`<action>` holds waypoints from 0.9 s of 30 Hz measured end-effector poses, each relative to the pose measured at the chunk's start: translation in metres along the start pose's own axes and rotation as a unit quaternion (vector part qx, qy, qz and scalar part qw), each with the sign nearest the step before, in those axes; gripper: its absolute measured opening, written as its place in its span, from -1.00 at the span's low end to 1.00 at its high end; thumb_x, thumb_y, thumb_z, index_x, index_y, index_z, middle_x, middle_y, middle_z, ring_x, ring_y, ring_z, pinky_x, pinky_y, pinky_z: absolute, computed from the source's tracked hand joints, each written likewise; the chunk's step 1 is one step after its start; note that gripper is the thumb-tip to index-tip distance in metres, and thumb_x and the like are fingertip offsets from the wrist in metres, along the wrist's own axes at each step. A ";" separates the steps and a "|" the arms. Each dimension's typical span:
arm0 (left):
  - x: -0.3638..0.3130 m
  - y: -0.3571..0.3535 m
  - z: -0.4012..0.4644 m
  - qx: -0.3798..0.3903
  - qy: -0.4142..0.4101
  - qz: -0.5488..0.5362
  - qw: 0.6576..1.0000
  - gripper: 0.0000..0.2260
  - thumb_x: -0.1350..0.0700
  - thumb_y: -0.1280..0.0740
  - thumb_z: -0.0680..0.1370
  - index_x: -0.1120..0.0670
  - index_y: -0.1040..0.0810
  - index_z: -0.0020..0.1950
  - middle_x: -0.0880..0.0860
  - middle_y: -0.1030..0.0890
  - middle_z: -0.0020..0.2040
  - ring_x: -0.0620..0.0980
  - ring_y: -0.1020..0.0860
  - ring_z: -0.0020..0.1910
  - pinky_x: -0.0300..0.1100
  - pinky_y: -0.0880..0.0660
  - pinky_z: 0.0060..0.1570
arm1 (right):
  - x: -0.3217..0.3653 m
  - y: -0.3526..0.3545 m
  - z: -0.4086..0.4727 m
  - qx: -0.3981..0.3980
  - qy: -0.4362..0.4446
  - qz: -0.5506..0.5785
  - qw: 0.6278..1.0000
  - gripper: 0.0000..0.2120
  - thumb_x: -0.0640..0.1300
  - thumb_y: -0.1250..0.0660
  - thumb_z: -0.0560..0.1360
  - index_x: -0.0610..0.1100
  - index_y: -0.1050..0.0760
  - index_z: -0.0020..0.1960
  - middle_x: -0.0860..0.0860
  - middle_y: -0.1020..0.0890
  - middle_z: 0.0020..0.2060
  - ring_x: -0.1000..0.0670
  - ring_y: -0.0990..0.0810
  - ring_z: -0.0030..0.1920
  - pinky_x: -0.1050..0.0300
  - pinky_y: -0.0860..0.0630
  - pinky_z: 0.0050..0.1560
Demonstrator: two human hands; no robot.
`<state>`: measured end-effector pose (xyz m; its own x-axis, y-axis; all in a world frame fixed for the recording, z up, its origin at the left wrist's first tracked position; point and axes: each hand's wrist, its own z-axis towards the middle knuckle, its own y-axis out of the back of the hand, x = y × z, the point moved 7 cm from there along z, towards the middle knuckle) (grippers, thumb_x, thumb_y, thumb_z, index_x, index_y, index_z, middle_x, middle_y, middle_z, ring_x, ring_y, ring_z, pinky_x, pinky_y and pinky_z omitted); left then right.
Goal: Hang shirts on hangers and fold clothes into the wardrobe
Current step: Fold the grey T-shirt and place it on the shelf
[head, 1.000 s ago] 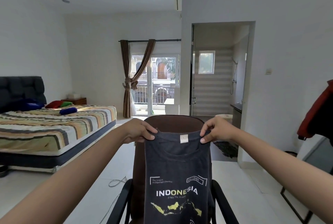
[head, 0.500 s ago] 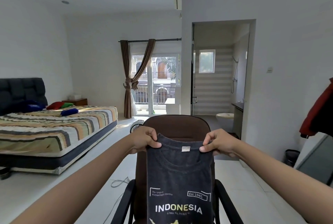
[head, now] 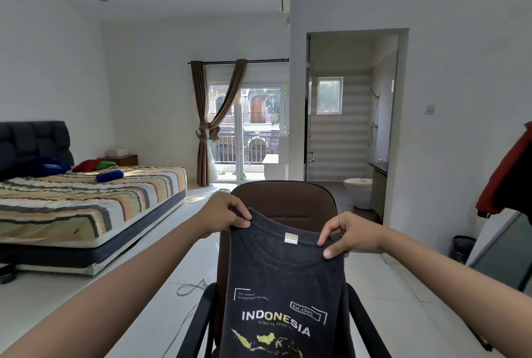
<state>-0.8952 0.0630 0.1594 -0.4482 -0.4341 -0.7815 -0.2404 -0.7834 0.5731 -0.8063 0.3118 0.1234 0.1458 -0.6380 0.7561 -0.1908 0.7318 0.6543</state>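
A dark grey T-shirt (head: 283,280) printed with "INDONESIA" and a yellow map hangs upright in front of me, its collar and white label at the top. My left hand (head: 223,213) pinches the shirt's left shoulder. My right hand (head: 347,232) pinches its right shoulder. Both arms are stretched forward. The shirt's sleeves seem folded behind it, and its lower part runs out of the frame. No hanger or wardrobe shows.
A brown office chair (head: 283,199) with black armrests stands right behind the shirt. A striped bed (head: 86,205) is at the left. A red and black garment (head: 509,176) hangs at the right edge, beside a mirror (head: 506,259). A cable (head: 188,288) lies on the floor.
Both hands have lowered the shirt in front of the chair back, still holding its shoulders. The top of the chair back now shows above the collar.
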 end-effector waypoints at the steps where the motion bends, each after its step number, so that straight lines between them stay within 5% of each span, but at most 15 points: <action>1: 0.002 0.003 0.000 -0.006 0.002 0.001 1.000 -0.80 0.35 -0.47 0.38 0.06 -0.66 -0.30 0.09 -0.64 -0.15 0.11 -0.60 -0.10 -0.04 -0.61 -0.09 | 0.001 0.000 -0.002 0.007 0.003 -0.004 1.000 -0.81 -0.21 -0.55 0.33 -0.12 -0.65 -0.07 0.07 -0.68 -0.21 0.12 -0.62 -0.27 0.19 -0.51 -0.30; 6: 0.013 0.017 0.001 -0.021 0.012 0.002 1.000 -0.83 0.36 -0.47 0.36 0.09 -0.65 -0.31 0.11 -0.64 -0.18 0.15 -0.59 -0.13 0.10 -0.60 -0.11 | -0.005 0.014 -0.010 -0.024 -0.006 -0.024 0.999 -0.85 -0.25 -0.51 0.37 -0.14 -0.65 -0.07 0.05 -0.59 -0.44 0.01 -0.57 -0.45 0.18 -0.54 -0.46; 10: 0.012 0.016 0.001 -0.007 0.004 0.031 0.999 -0.87 0.33 -0.47 0.39 0.11 -0.65 -0.26 0.09 -0.62 -0.16 0.07 -0.57 -0.14 -0.15 -0.55 -0.25 | -0.006 0.014 -0.009 -0.037 -0.021 -0.003 0.999 -0.93 -0.28 -0.46 0.42 -0.19 -0.60 -0.10 -0.12 -0.52 -0.36 -0.09 -0.71 -0.29 0.20 -0.55 -0.45; 14: 0.011 0.016 0.002 0.006 -0.008 0.063 0.998 -0.91 0.30 -0.48 0.38 0.13 -0.65 -0.23 0.13 -0.62 -0.14 0.08 -0.58 -0.12 -0.18 -0.58 -0.21 | -0.008 0.019 -0.007 -0.058 -0.018 -0.024 0.998 -0.91 -0.32 -0.46 0.41 -0.19 -0.57 -0.18 -0.14 -0.45 -0.35 -0.14 -0.71 -0.21 0.10 -0.55 -0.34; 16: 0.010 0.015 0.000 0.018 -0.018 0.081 0.996 -0.93 0.28 -0.49 0.38 0.15 -0.64 -0.22 0.07 -0.61 -0.17 0.03 -0.57 -0.14 -0.20 -0.58 -0.19 | -0.007 0.024 -0.008 -0.069 -0.015 -0.053 0.996 -0.87 -0.33 -0.50 0.36 -0.19 -0.56 -0.22 -0.13 -0.49 -0.34 -0.12 -0.71 -0.23 -0.02 -0.60 -0.23; 21: 0.009 0.016 -0.001 0.035 -0.027 0.094 0.995 -0.90 0.26 -0.49 0.39 0.09 -0.61 -0.25 0.04 -0.61 -0.16 -0.01 -0.57 -0.13 -0.18 -0.59 -0.15 | -0.003 0.043 -0.008 -0.165 -0.011 -0.237 0.957 -0.66 -0.15 -0.62 0.19 -0.03 -0.43 -0.41 0.02 -0.53 -0.39 0.06 -0.48 -0.36 0.17 -0.43 -0.30; 24: 0.007 0.019 -0.003 0.044 -0.035 0.099 0.994 -0.89 0.25 -0.48 0.39 0.06 -0.62 -0.24 0.04 -0.61 -0.16 0.00 -0.57 -0.13 -0.25 -0.57 -0.20 | 0.000 0.045 -0.010 -0.176 0.008 -0.231 0.957 -0.68 -0.21 -0.59 0.23 -0.02 -0.44 -0.42 0.01 -0.54 -0.39 0.12 -0.45 -0.40 0.24 -0.40 -0.34; 27: 0.006 0.020 -0.007 0.076 -0.029 0.116 0.990 -0.86 0.29 -0.45 0.41 0.05 -0.63 -0.19 0.03 -0.60 -0.10 -0.03 -0.56 -0.11 -0.38 -0.51 -0.27 | 0.003 0.046 -0.014 -0.169 0.021 -0.187 0.968 -0.76 -0.35 -0.49 0.34 -0.03 -0.59 -0.32 -0.06 -0.66 -0.26 0.09 -0.63 -0.36 0.21 -0.58 -0.25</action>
<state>-0.8966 0.0419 0.1642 -0.5546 -0.5640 -0.6118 -0.2510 -0.5877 0.7692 -0.8015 0.3471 0.1557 0.1835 -0.8683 0.4608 0.2094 0.4925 0.8448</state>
